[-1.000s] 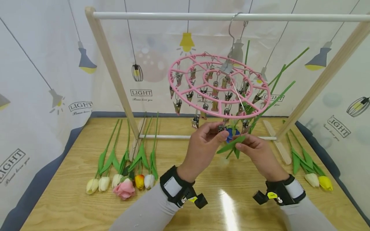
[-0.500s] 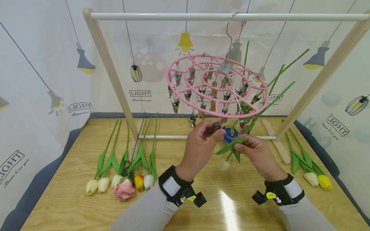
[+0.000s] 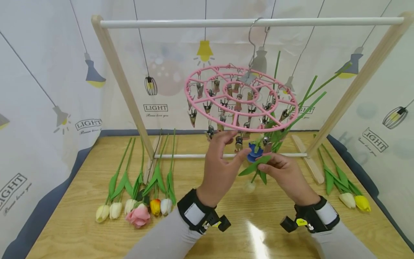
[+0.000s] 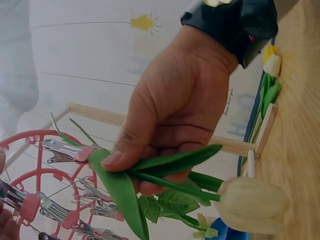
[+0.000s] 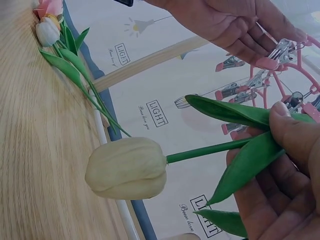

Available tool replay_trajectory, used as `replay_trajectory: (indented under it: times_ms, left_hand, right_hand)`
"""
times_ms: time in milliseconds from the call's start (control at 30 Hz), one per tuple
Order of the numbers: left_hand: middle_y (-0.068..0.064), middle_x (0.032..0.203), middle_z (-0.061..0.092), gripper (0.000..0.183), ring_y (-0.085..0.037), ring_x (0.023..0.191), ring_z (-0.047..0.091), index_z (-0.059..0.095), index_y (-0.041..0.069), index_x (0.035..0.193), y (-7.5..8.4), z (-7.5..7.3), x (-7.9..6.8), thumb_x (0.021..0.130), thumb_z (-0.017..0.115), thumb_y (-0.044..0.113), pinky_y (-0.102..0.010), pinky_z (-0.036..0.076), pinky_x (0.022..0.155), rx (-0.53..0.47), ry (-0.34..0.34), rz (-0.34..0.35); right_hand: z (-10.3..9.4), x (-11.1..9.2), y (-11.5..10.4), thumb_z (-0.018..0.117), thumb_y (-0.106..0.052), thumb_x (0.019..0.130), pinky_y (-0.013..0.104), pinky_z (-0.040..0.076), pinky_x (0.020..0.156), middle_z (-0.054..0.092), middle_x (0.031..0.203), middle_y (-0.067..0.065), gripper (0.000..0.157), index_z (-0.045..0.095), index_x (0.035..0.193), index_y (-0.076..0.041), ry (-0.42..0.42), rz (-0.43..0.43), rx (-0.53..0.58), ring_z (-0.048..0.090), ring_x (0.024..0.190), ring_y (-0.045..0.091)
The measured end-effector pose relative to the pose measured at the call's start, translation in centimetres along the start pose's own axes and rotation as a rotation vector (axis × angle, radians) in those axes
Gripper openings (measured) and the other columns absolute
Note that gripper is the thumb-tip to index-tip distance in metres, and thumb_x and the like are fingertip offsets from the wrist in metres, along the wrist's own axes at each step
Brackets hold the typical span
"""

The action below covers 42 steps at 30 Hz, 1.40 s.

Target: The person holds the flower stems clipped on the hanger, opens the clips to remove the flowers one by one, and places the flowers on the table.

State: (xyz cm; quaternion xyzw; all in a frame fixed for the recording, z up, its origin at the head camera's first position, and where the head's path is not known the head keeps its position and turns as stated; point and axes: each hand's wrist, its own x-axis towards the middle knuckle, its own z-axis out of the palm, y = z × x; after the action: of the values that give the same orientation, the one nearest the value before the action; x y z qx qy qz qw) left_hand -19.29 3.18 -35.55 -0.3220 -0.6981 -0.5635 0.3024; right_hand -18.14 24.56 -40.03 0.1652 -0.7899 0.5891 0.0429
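Observation:
In the head view my right hand (image 3: 286, 172) pinches the stem and leaves of a white tulip (image 5: 127, 167) that hangs head down. A metal clip (image 4: 70, 151) with pink tips meets the greenery right above that thumb in the left wrist view. My left hand (image 3: 221, 165) is raised below the pink round clip hanger (image 3: 239, 126), thumb and forefinger spread apart. Between them hangs another clip (image 3: 238, 143), which the fingers do not squeeze. A blue flower (image 3: 254, 154) hangs upside down just behind the tulip leaves, between the two hands.
A wooden rack with a white top bar (image 3: 181, 23) carries the hanger by its hook. Several tulips and a pink rose (image 3: 138, 215) lie on the table at left. A white tulip (image 3: 347, 200) and a yellow tulip (image 3: 362, 203) lie at right.
The left thumb and forefinger have spread from a clip, which now hangs free between them. The right hand keeps its pinch on the tulip. The head view has shifted slightly.

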Motion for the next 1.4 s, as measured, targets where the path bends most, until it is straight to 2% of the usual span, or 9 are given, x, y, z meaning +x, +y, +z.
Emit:
replay_trajectory:
  times_ms: [233, 400, 500, 600, 733, 900, 1033, 1267, 1400]
  left_hand:
    - [-0.013, 0.115, 0.050, 0.044, -0.021, 0.109, 0.043, 0.051, 0.004, 0.119, 0.1, 0.1, -0.4, 0.083, 0.070, 0.021, -0.038, 0.044, 0.089, 0.207, 0.133, 0.225]
    - [-0.011, 0.105, 0.056, 0.035, -0.014, 0.090, 0.051, 0.054, 0.002, 0.115, 0.3, 0.5, -0.8, 0.087, 0.066, 0.020, -0.021, 0.049, 0.078, 0.163, 0.026, 0.315]
    - [-0.009, 0.104, 0.059, 0.039, -0.010, 0.094, 0.053, 0.053, 0.004, 0.121, 0.5, 0.9, -1.0, 0.088, 0.064, 0.023, -0.017, 0.049, 0.082, 0.137, -0.080, 0.234]
    - [-0.007, 0.111, 0.060, 0.049, -0.008, 0.103, 0.052, 0.049, 0.008, 0.130, 0.5, 1.4, -1.3, 0.089, 0.063, 0.028, -0.019, 0.048, 0.089, 0.079, -0.146, 0.076]
    - [-0.009, 0.118, 0.057, 0.053, -0.011, 0.107, 0.053, 0.045, 0.012, 0.136, 1.0, 1.6, -1.1, 0.088, 0.064, 0.025, -0.027, 0.048, 0.094, -0.196, -0.178, -0.176]
    - [-0.018, 0.118, 0.056, 0.048, -0.019, 0.106, 0.057, 0.047, 0.010, 0.135, 2.6, 0.6, -0.4, 0.090, 0.062, 0.017, -0.030, 0.051, 0.091, -0.417, -0.208, -0.389]
    - [-0.021, 0.116, 0.059, 0.043, -0.020, 0.103, 0.059, 0.052, 0.008, 0.131, 2.9, 0.4, -0.1, 0.090, 0.061, 0.017, -0.029, 0.053, 0.086, -0.450, -0.212, -0.435]
    - [-0.015, 0.113, 0.064, 0.036, -0.015, 0.098, 0.060, 0.059, 0.008, 0.123, 2.8, 0.4, 0.0, 0.089, 0.063, 0.020, -0.030, 0.055, 0.078, -0.379, -0.163, -0.451]
    - [-0.016, 0.112, 0.064, 0.035, -0.014, 0.098, 0.060, 0.059, 0.008, 0.122, 2.8, 0.4, 0.0, 0.090, 0.062, 0.021, -0.030, 0.055, 0.078, -0.359, -0.163, -0.453]
  right_hand:
    - [0.5, 0.0, -0.4, 0.058, -0.023, 0.092, 0.028, 0.048, 0.062, 0.068, 0.096, 0.003, 0.025, 0.064, 0.114, -0.012, -0.002, -0.016, -0.030, 0.054, 0.078, 0.021]
    - [0.8, -0.1, -0.5, 0.059, -0.022, 0.092, 0.029, 0.047, 0.057, 0.068, 0.090, 0.005, 0.021, 0.066, 0.110, -0.017, -0.009, -0.052, -0.045, 0.052, 0.070, 0.023]
    - [1.0, -0.1, -0.5, 0.058, -0.020, 0.092, 0.029, 0.048, 0.058, 0.069, 0.091, 0.005, 0.020, 0.066, 0.110, -0.016, -0.022, -0.069, -0.026, 0.054, 0.071, 0.023]
    - [1.3, -0.2, -0.5, 0.058, -0.018, 0.092, 0.028, 0.052, 0.064, 0.069, 0.095, 0.004, 0.019, 0.066, 0.109, -0.015, -0.028, -0.087, -0.016, 0.059, 0.078, 0.023]
    - [1.8, -0.1, -0.6, 0.061, -0.016, 0.090, 0.027, 0.053, 0.064, 0.068, 0.097, 0.003, 0.017, 0.067, 0.106, -0.016, -0.010, -0.110, -0.045, 0.061, 0.081, 0.022]
    - [2.5, -0.2, -1.9, 0.062, -0.010, 0.089, 0.030, 0.040, 0.046, 0.055, 0.067, 0.003, 0.013, 0.068, 0.100, -0.014, -0.003, -0.142, -0.076, 0.046, 0.054, 0.018]
    - [3.0, -0.4, -3.2, 0.063, -0.010, 0.088, 0.030, 0.036, 0.043, 0.047, 0.059, 0.003, 0.009, 0.068, 0.095, -0.012, 0.012, -0.150, -0.114, 0.041, 0.049, 0.016]
    - [3.6, -0.4, -3.7, 0.065, -0.008, 0.086, 0.025, 0.046, 0.051, 0.065, 0.078, 0.009, 0.010, 0.068, 0.095, -0.010, 0.032, -0.139, -0.141, 0.052, 0.061, 0.015]
    - [3.6, -0.4, -3.8, 0.064, -0.008, 0.086, 0.024, 0.043, 0.048, 0.066, 0.081, 0.010, 0.013, 0.068, 0.098, -0.009, 0.025, -0.137, -0.124, 0.051, 0.060, 0.015]
